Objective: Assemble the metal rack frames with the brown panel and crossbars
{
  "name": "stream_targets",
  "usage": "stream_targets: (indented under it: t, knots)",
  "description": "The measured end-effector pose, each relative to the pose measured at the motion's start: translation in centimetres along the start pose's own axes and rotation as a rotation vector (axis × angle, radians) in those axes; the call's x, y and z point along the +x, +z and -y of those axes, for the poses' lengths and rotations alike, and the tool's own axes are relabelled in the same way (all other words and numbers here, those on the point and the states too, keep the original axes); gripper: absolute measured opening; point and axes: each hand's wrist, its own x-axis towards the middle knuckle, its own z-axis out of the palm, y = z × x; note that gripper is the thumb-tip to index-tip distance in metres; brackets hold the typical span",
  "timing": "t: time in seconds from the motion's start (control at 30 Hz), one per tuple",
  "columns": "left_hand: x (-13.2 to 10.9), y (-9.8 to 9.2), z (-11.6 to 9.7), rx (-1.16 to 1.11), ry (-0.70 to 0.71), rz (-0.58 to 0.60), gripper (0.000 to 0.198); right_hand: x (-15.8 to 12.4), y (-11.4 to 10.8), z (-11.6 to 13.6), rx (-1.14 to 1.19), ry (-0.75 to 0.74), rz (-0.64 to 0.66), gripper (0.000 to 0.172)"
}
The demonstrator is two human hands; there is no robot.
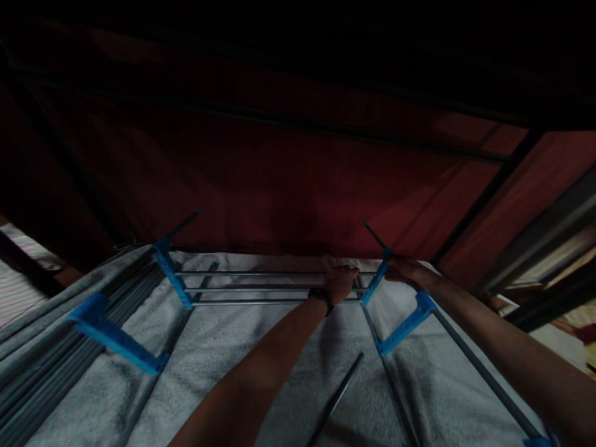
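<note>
A rack frame of metal tubes and blue plastic brackets lies on a grey-white cloth. My left hand (342, 280), with a dark wristband, is closed round the horizontal metal rods (261, 288) near their right end. At the far right bracket (376, 280), my right hand (404, 270) has its fingers closed on the upper end, partly hidden in shadow. The matching far left bracket (172, 273) carries the rods' other ends. Nearer me stand another left bracket (118, 338) and right bracket (405, 324), joined to long tubes.
A loose metal tube (339, 391) lies on the cloth (261, 335) by my left forearm. Several more tubes (88, 338) are bundled along the left side. Behind the rack rises a dark red fabric wall (279, 186) with dark bars.
</note>
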Motion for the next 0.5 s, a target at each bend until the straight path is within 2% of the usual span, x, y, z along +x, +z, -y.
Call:
stream_targets:
  t: [0.2, 0.5]
  knots:
    - [-0.40, -0.18, -0.16, -0.006, -0.029, 0.019, 0.043, -0.84, 0.46, 0.17, 0.021, -0.039, 0.021, 0.004]
    - [-0.75, -0.36, -0.24, -0.004, -0.017, 0.016, 0.043, -0.77, 0.79, -0.41, -0.003, -0.096, 0.015, 0.007]
